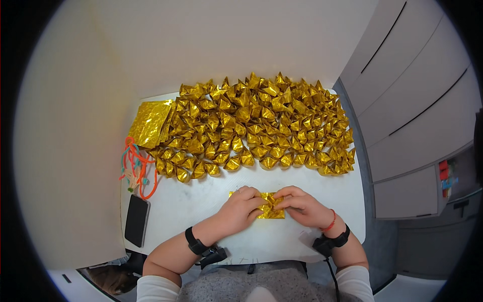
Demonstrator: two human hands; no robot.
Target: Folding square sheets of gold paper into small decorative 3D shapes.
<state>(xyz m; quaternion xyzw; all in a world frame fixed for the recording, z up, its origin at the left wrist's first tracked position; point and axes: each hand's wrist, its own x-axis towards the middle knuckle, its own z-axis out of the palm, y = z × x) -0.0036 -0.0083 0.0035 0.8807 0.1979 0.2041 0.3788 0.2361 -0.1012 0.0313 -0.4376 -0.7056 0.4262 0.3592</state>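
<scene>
A: What is being held right now?

B: A shiny gold paper (270, 207) is pinched between both hands, on the white table (201, 201), just below the big pile of folded gold shapes (256, 126). The left hand (242, 205) is closed on the paper's left side. The right hand (302, 204) is closed on its right side.

A: How can this fold be done well?

B: The paper should be kept flat on the table while its middle is pressed. The crease is best squeezed hard with the fingertips, because foil paper tends to spring back. The two sides should be kept even.

A: What is the paper like?

B: It is thin, crinkly and very bright. Light is bounced off it. The finished shapes in the pile are small, puffy and pointed at the ends, like little boats.

A: What else is seen near the pile?

B: A stack of flat gold sheets (150, 123) is laid at its left end. Orange and green cords (137, 168) are left below that stack, and a black phone (136, 220) is laid lower down.
</scene>
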